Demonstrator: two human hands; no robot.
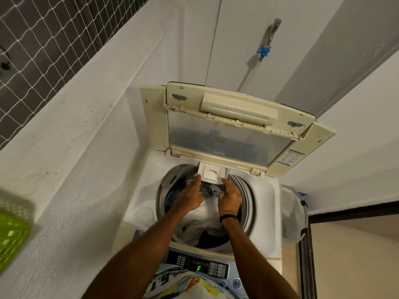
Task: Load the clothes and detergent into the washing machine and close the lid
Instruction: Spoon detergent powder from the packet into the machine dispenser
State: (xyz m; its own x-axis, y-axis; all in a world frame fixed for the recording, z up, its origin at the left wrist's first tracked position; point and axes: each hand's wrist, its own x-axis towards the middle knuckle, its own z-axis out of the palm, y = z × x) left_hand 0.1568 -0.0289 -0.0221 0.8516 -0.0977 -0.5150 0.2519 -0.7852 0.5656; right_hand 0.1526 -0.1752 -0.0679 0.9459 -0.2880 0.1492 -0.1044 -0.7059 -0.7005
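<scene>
A top-loading washing machine [266, 197] stands before me with its folded lid [233, 134] raised against the wall. White and dark clothes [205, 221] fill the drum. A small cream detergent drawer [212, 171] sticks out from the drum's back rim. My left hand [191, 196] touches the drawer's left front corner with its fingertips. Over on the other side, my right hand [230, 197] grips the right front corner. Both arms reach over the control panel [200, 265], which shows a green "F".
A green plastic basket [13, 231] is at the far left on a white ledge. A tap with a blue fitting [264, 50] hangs on the wall behind the machine. A white mesh bag [293, 214] stands to the right of the washer.
</scene>
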